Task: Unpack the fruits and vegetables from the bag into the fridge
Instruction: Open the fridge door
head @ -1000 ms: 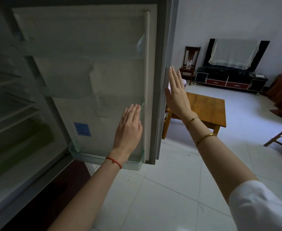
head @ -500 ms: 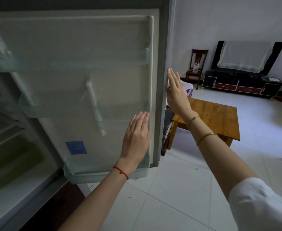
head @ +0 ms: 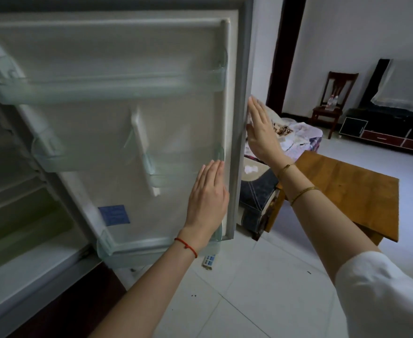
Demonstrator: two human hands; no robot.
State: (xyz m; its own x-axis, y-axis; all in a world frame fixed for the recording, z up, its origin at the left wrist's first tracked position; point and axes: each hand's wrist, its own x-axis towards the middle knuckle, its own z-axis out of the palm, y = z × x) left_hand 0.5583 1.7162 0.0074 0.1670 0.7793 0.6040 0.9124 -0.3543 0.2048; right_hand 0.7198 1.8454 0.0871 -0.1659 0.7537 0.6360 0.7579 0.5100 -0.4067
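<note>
The fridge door stands open, its white inner side with clear door shelves facing me. My left hand lies flat with straight fingers on the inner side near the door's free edge. My right hand is flat with straight fingers against the door's outer grey edge. Both hands hold nothing. The fridge's interior with its shelves shows dimly at the far left. No bag, fruit or vegetable is in view.
A low wooden table stands right of the door, with a dark bundle and cloth-covered seat behind it. A wooden chair and a dark TV cabinet line the far wall. White tiled floor lies below.
The door has swung further open, so more of its inner side faces me. Both flat hands have moved with it, and my view has shifted right.
</note>
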